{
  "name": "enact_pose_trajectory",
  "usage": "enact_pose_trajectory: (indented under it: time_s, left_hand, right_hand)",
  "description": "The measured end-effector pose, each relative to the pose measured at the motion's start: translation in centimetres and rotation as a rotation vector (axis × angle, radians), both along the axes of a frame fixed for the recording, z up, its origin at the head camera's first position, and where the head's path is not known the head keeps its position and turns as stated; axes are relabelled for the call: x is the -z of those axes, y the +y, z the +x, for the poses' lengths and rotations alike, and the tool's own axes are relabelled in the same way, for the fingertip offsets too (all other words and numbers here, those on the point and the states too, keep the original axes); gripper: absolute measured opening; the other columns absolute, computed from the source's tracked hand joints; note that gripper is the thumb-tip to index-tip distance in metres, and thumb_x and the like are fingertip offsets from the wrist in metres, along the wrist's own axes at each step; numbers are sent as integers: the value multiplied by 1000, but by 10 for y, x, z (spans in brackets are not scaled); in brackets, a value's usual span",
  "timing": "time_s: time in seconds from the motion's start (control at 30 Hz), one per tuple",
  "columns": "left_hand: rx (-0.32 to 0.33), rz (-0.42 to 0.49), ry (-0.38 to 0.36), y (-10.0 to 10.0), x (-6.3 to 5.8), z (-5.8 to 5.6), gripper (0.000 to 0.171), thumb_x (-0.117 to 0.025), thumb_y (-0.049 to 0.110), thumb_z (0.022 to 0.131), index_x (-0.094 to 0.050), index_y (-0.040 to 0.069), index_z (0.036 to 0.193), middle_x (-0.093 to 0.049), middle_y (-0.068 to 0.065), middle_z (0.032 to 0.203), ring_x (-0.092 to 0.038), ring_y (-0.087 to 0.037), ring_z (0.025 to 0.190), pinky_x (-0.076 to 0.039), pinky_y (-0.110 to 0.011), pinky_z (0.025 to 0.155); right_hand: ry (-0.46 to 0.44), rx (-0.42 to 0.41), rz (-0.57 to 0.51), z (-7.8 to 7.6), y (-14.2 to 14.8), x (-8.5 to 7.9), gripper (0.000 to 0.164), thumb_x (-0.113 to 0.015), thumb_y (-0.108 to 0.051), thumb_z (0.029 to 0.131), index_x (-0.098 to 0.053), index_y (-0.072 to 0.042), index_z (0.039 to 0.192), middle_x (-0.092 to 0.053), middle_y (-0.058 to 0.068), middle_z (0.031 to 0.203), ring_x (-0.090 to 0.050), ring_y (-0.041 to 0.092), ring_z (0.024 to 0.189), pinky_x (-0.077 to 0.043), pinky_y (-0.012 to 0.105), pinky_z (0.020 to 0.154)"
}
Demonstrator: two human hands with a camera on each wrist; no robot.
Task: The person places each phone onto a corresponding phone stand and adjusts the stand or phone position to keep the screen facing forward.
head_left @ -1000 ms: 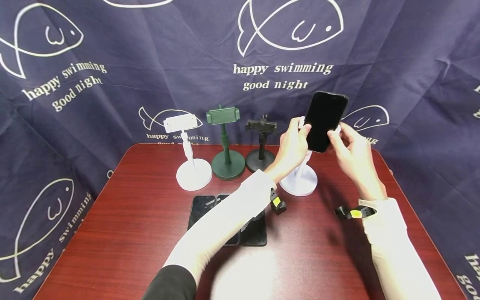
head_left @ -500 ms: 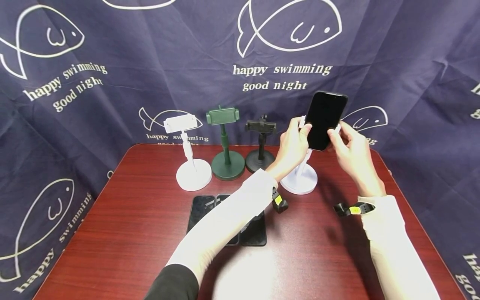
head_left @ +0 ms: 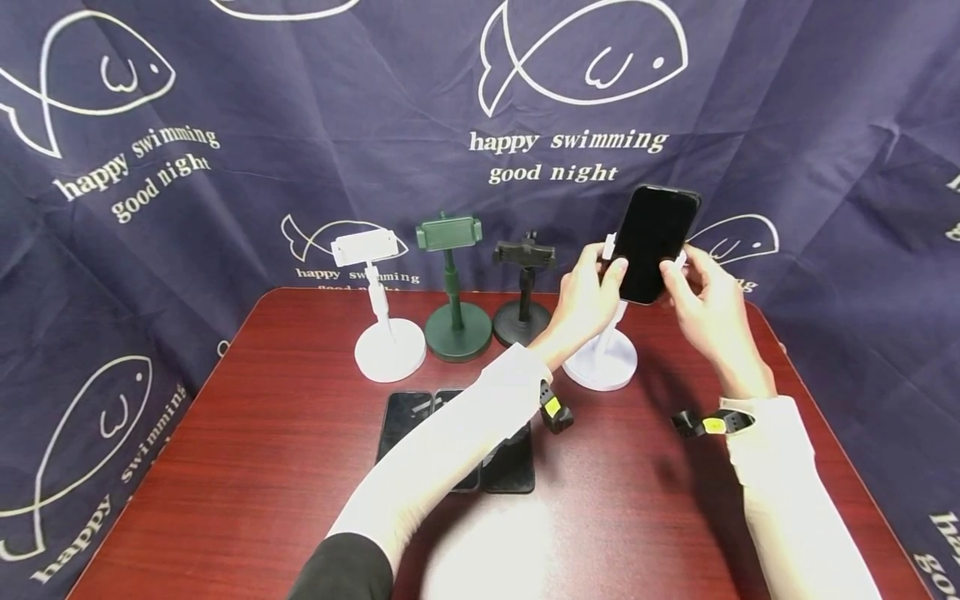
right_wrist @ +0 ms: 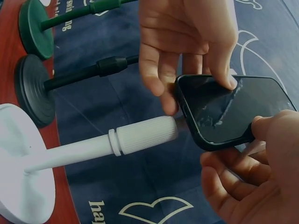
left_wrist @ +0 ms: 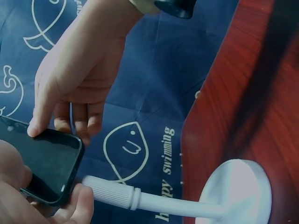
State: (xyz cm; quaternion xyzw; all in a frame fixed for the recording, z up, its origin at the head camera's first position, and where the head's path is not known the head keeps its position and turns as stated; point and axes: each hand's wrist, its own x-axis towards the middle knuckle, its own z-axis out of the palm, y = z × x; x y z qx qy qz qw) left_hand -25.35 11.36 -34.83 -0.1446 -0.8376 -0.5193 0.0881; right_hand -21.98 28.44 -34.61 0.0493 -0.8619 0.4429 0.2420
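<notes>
A black smartphone stands upright, slightly tilted, at the head of a white phone stand on the right side of the table. My left hand grips its left edge, thumb on the screen side and fingers behind. Along the other edge my right hand holds it the same way. White clamp ends of the stand show beside both hands; the rest of the clamp is hidden behind the phone. In the right wrist view the phone lies over the top of the stand's white post, both thumbs on its front.
To the left stand a white phone stand, a green one and a black one, their clamps without phones. Several dark phones lie flat on the red-brown table, partly under my left forearm. A blue fish-print cloth hangs behind.
Both hands stay on the phone at the white stand, with only slight shifts. The whole head view has moved a little. The other stands have not moved.
</notes>
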Motion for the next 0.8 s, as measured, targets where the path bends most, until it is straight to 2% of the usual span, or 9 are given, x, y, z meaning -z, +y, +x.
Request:
enact_pose_trajectory:
  time_s: [0.2, 0.3, 0.37, 0.43, 0.5, 0.67, 0.8]
  left_hand:
    - [33, -73, -10, -4, 12, 6, 34, -57, 30, 105, -57, 13, 134, -73, -5, 117, -68, -16, 110, -52, -26, 91]
    - [50, -93, -25, -7, 16, 9, 36, -58, 27, 103, -57, 11, 136, -72, -6, 119, -69, -17, 107, -53, -26, 91]
    - [68, -95, -41, -11, 18, 11, 37, -59, 25, 102, -57, 10, 136, -73, -6, 120, -69, -15, 106, -52, -26, 92]
    - [92, -95, -54, -16, 22, 13, 36, -60, 22, 101, -58, 11, 135, -74, -5, 119, -71, -13, 101, -52, -24, 91]
    - [133, -114, -46, -22, 28, 14, 33, -60, 19, 100, -60, 11, 132, -74, -4, 119, -71, -12, 104, -51, -22, 93]
    - [215, -190, -16, -35, 44, 19, 28, -60, 16, 100, -65, 11, 126, -72, -5, 123, -68, -16, 116, -50, -20, 96]
    - [257, -233, -13, -43, 53, 25, 25, -60, 17, 101, -68, 11, 124, -72, -5, 122, -70, -15, 109, -51, -16, 89]
  right_hand:
    - [-43, -14, -18, 3, -2, 13, 32, -59, -31, 105, -64, -3, 119, -65, -24, 72, -64, -9, 61, -47, 9, 62]
    - [-52, -10, -17, 6, -4, 21, 31, -60, -33, 104, -68, -3, 110, -68, -23, 72, -64, -10, 62, -49, 9, 61]
    - [-48, -4, 0, 8, -6, 26, 31, -61, -33, 104, -70, -3, 101, -69, -17, 71, -64, -6, 62, -49, 10, 60]
    - [-44, -3, 20, 11, -8, 32, 33, -62, -33, 103, -70, -4, 91, -72, -4, 72, -64, -4, 61, -48, 10, 60]
    - [-36, -3, 36, 13, -10, 38, 35, -62, -33, 103, -69, -4, 85, -71, -8, 70, -64, -2, 61, -48, 10, 61]
    - [-46, -17, 45, 17, -17, 50, 30, -63, -30, 103, -73, -5, 90, -69, -14, 70, -62, -5, 62, -46, 9, 62]
    - [-56, -43, 46, 22, -23, 61, 22, -66, -24, 102, -76, -4, 101, -72, 10, 77, -60, -2, 64, -45, 11, 62]
